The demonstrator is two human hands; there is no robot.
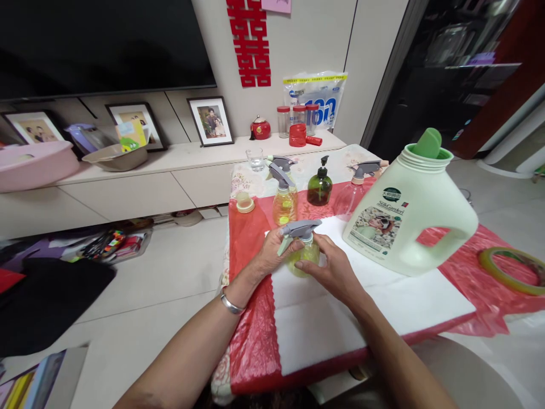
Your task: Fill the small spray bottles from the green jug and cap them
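Note:
A small spray bottle with yellowish liquid and a grey trigger head stands upright over the white paper sheet. My left hand is closed round its neck and trigger from the left. Against the clear body on the other side, my right hand presses with thumb and fingers. Just behind are another yellow spray bottle and a dark green pump bottle. To the right towers a pale green detergent jug, uncapped, with a green spout in its mouth.
A pinkish clear spray bottle, a glass cup and a pale cap stand on the table. A tape roll lies on red plastic sheeting. Red-lidded jars and a picture frame line the cabinet.

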